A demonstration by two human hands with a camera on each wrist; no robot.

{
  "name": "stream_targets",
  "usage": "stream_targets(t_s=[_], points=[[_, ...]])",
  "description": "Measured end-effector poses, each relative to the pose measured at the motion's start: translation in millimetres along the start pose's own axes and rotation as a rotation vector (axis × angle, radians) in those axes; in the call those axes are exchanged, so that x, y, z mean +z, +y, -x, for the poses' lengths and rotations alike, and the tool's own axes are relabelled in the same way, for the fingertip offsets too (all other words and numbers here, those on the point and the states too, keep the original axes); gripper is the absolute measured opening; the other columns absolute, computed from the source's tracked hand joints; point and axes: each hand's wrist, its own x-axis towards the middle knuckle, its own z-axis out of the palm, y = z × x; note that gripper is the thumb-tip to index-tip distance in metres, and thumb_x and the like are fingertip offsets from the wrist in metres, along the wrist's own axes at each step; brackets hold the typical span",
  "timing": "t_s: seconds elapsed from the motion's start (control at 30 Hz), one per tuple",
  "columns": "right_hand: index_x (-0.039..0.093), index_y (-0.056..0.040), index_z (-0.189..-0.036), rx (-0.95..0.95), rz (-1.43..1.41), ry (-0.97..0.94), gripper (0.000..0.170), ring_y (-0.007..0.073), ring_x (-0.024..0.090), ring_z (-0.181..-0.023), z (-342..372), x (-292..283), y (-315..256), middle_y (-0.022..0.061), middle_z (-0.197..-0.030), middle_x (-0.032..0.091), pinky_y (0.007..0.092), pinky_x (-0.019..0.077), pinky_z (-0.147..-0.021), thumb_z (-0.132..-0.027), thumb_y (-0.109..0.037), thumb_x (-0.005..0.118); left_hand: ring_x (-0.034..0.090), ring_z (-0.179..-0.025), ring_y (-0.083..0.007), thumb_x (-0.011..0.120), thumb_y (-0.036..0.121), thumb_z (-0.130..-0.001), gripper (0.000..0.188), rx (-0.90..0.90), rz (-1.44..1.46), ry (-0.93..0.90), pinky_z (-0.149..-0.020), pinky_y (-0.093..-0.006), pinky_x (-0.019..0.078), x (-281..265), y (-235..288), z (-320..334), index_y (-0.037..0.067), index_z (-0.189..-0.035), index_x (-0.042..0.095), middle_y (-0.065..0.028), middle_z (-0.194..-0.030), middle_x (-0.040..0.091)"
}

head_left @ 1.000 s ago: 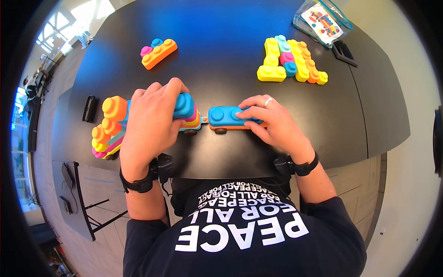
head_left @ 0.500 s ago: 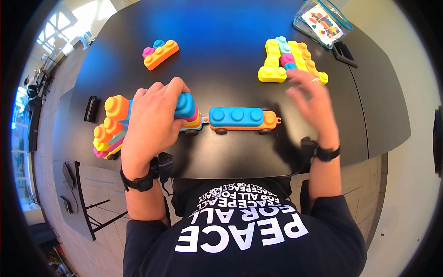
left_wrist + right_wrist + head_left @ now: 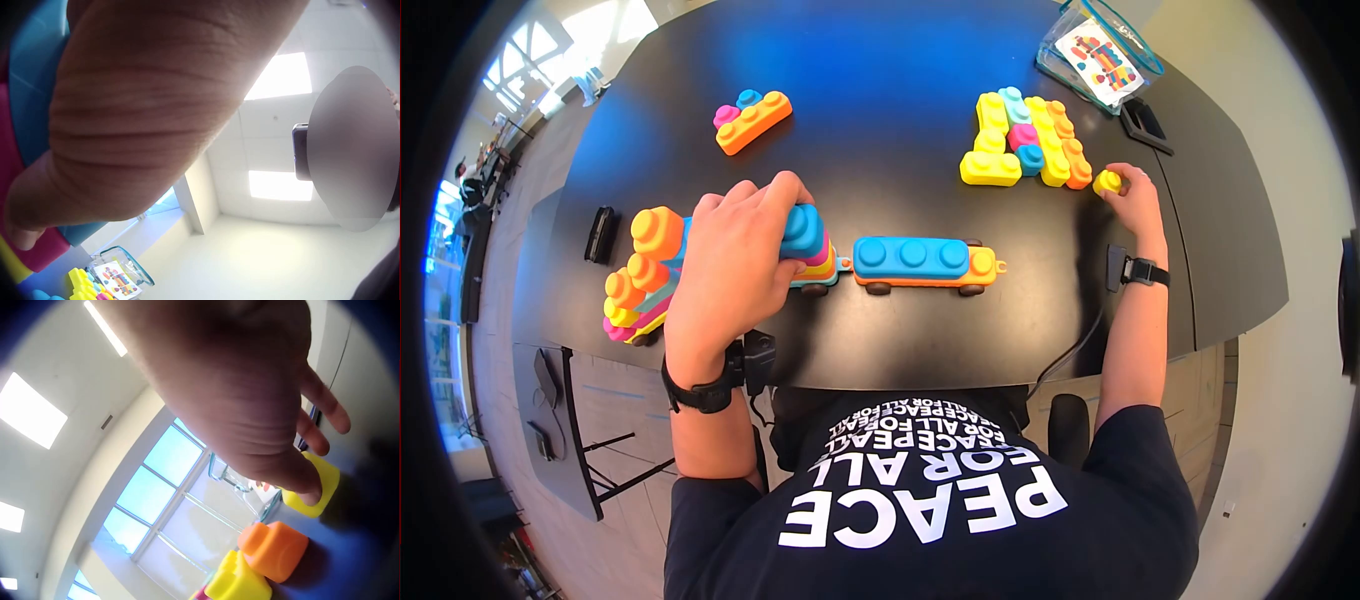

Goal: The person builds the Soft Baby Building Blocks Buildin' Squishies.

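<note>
My left hand [image 3: 735,250] grips the tall block-built train car [image 3: 804,232] from above, hiding its middle; the thumb lies on a pink block [image 3: 47,253] in the left wrist view. Hitched to its right is a second car [image 3: 912,258], a long blue block on an orange wheeled base with one yellow stud block at its right end. Off to the right, my right hand [image 3: 1138,200] pinches a small yellow block [image 3: 1108,182] between thumb and fingers. In the right wrist view the thumb presses the near face of that yellow block [image 3: 315,487], close over the table, beside an orange block [image 3: 275,550].
Yellow, orange, pink and blue blocks [image 3: 1050,145] lie grouped at the back right. An orange block [image 3: 755,123] with pink and blue ones is at the back left. A clear zip bag [image 3: 1100,60], a black tray-like item [image 3: 1145,122] and a black case [image 3: 601,235] also lie on the table.
My right hand has left the blue-topped car, moved right and back, and taken hold of the small yellow block, which now stands apart from the group. My left hand stays put.
</note>
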Motion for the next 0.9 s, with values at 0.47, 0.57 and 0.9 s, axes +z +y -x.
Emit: stream_targets(t_s=[0.47,0.57,0.9], points=[[0.079,-0.0055,-0.145,-0.513,-0.609,-0.217,0.053,0.0327,0.078,-0.128,148,0,-167,0.0131,-0.138,0.081,0.0437,0.0618,-0.110,-0.093,-0.001,0.091,0.071,-0.107,-0.0350,0.099,0.003,-0.078,0.062,-0.020,0.024,-0.033,-0.099,-0.0470,0.0494,0,2,-2,0.014,-0.130,0.068,-0.0080,-0.107,0.072],[0.080,-0.0060,-0.144,-0.551,-0.579,-0.219,0.054,0.0374,0.079,-0.126,151,8,-180,0.0153,-0.137,0.082,0.0451,0.0613,-0.111,-0.092,-0.001,0.092,0.070,-0.105,-0.0335,0.097,0.003,-0.079,0.058,-0.001,0.019,-0.015,-0.095,-0.0474,0.0482,0,3,-2,0.013,-0.128,0.067,-0.0060,-0.106,0.074],[0.079,-0.0063,-0.139,-0.570,-0.559,-0.216,0.055,0.0388,0.078,-0.127,152,32,-177,0.0145,-0.136,0.084,0.0472,0.0619,-0.111,-0.088,-0.002,0.098,0.071,-0.107,-0.0352,0.098,0.003,-0.078,0.061,-0.015,0.022,-0.021,-0.100,-0.0472,0.0492,2,1,-1,0.014,-0.130,0.068,-0.0081,-0.107,0.072]])
